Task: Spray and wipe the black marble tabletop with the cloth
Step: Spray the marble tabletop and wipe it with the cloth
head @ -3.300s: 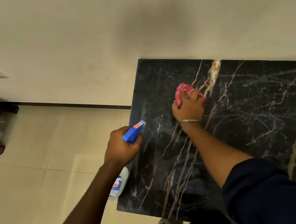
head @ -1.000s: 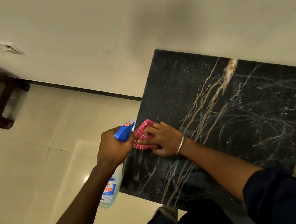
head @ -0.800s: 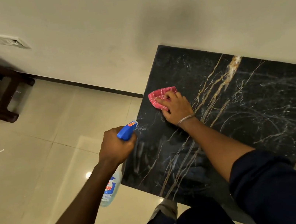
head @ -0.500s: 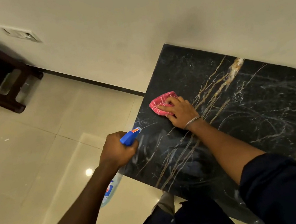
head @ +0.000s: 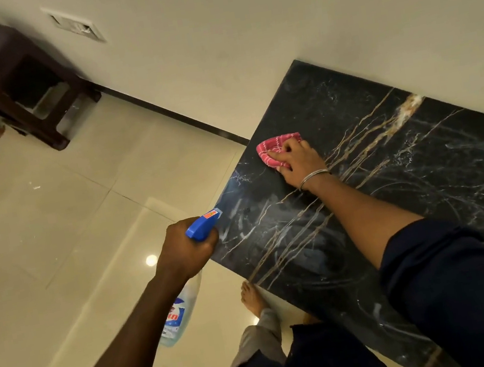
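While the right hand (head: 299, 161) presses a red-pink striped cloth (head: 273, 149) on the black marble tabletop (head: 391, 175), near its far left corner, its fingers curl over the cloth and grasp it. The left hand (head: 183, 251) is closed around the neck of a clear plastic spray bottle (head: 179, 314) with a blue trigger head. The nozzle points at the left edge of the tabletop, and the bottle body hangs over the glossy cream floor tiles (head: 67, 227). A thin metal bangle (head: 312, 177) sits on the right wrist. A dark wooden stool (head: 19, 85) stands by the wall, well apart. A bare foot (head: 252, 297) is just beside the near edge.
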